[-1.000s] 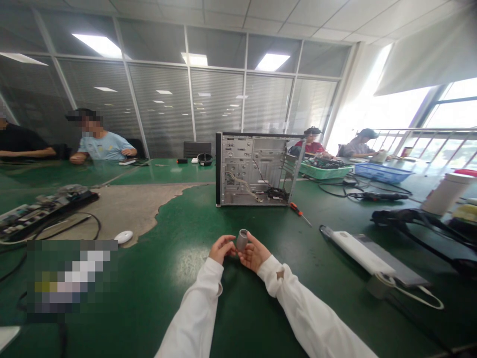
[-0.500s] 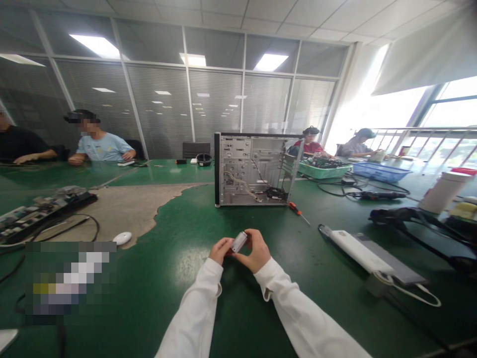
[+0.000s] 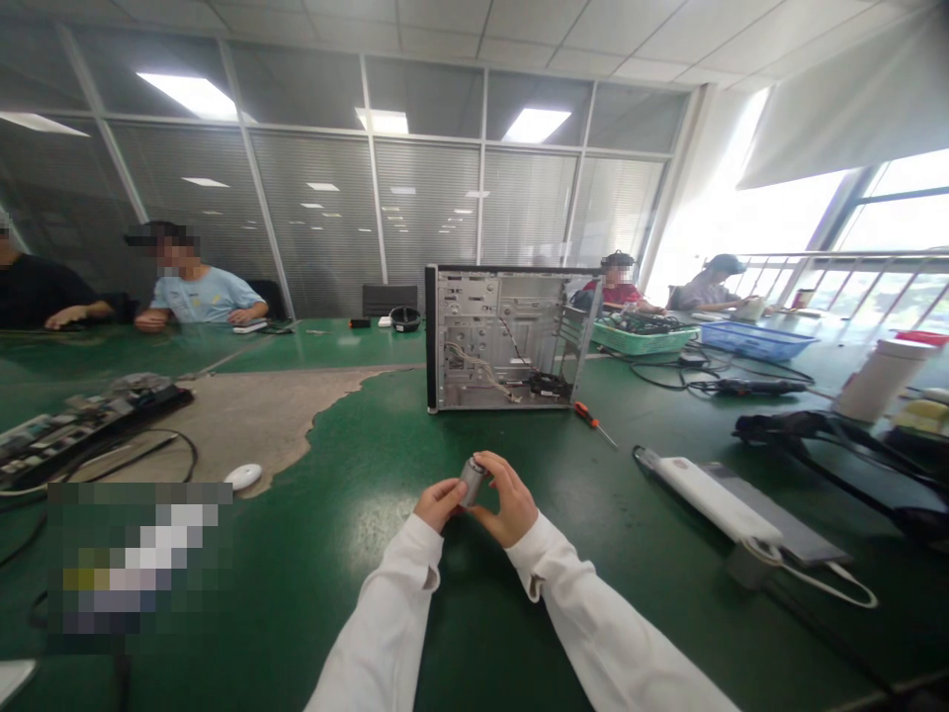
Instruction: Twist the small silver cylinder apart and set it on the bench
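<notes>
A small metal cylinder (image 3: 472,482) is held in a narrow grip by the left hand (image 3: 439,504) and right hand (image 3: 508,502). A computer case (image 3: 508,338) is seen at 12 o'clock on the green table (image 3: 356,465).

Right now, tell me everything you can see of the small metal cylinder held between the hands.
The small metal cylinder is short and grey, with a dull metallic look. It stands tilted, with its round upper end showing a lighter rim. The left hand and right hand pinch it between their fingers, above the green tabletop. The picture is too small to show any markings or whether it is hollow.
</notes>
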Action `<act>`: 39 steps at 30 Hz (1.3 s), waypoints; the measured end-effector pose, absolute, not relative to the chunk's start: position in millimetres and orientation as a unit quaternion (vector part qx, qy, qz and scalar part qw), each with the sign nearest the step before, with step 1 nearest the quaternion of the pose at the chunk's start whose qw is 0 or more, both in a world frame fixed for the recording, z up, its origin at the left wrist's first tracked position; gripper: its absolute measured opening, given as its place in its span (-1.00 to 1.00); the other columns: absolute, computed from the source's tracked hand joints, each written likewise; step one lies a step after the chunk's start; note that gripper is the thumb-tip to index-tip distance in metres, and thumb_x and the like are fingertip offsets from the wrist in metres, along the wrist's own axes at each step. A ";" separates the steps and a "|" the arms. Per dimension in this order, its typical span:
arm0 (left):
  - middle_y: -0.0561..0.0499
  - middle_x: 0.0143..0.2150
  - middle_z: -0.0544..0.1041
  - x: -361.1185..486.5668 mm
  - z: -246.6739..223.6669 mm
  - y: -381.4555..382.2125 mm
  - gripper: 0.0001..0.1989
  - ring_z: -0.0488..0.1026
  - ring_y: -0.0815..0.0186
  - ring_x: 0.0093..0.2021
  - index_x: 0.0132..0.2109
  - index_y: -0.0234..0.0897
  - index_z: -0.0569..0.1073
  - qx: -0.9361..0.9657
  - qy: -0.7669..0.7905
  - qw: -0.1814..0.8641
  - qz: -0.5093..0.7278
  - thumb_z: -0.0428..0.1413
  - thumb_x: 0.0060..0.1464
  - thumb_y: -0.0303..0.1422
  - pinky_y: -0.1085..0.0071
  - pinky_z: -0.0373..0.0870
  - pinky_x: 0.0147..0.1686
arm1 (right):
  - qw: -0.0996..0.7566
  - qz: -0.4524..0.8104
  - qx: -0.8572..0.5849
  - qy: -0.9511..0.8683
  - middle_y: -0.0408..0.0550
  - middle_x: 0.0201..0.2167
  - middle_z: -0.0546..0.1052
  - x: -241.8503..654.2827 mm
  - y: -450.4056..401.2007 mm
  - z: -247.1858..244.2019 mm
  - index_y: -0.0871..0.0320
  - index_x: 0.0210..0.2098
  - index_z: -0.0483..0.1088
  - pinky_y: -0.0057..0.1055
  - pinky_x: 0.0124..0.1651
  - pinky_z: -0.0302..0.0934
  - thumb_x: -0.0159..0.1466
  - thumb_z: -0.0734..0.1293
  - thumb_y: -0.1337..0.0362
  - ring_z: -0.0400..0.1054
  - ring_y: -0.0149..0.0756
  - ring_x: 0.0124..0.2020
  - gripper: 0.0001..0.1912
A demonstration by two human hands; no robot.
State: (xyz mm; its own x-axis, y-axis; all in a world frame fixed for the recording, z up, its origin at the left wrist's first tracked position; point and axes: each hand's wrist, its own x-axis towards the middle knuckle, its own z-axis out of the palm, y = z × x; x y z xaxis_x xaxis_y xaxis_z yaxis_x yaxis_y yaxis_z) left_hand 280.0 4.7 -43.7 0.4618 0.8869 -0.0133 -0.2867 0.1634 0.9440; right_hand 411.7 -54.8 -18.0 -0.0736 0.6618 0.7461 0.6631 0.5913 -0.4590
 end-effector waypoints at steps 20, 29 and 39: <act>0.00 -0.35 0.31 284.2 -38.7 -2.3 -0.73 0.32 0.35 -0.38 -0.33 -0.28 0.35 0.736 0.354 0.149 0.557 0.13 -0.31 -0.34 0.46 0.34 -0.48 | 0.686 0.569 -0.347 -0.291 -0.10 -0.49 0.47 409.5 -31.7 -43.0 0.20 -0.41 0.35 -0.39 -0.37 0.27 -0.16 0.41 0.32 0.35 -0.36 -0.45 -0.71; -0.07 -0.22 0.33 286.9 -26.6 -17.5 -0.67 0.34 0.27 -0.22 -0.19 -0.27 0.33 0.767 0.330 0.056 0.547 0.07 -0.20 -0.34 0.39 0.36 -0.30 | 0.581 0.738 -0.318 -0.125 0.05 -0.57 0.48 401.3 -41.7 -33.8 0.36 -0.46 0.35 -0.49 -0.38 0.28 0.07 0.20 0.43 0.39 -0.35 -0.47 -0.88; -0.09 -0.23 0.34 284.9 -11.2 -30.3 -0.80 0.32 0.27 -0.19 -0.29 -0.27 0.27 0.798 0.326 0.034 0.506 0.01 -0.18 -0.48 0.36 0.29 -0.21 | 0.693 0.574 -0.298 -0.319 -0.04 -0.24 0.44 413.1 -39.6 -27.9 0.13 -0.30 0.31 -0.35 -0.36 0.28 -0.05 0.34 0.32 0.36 -0.30 -0.32 -0.71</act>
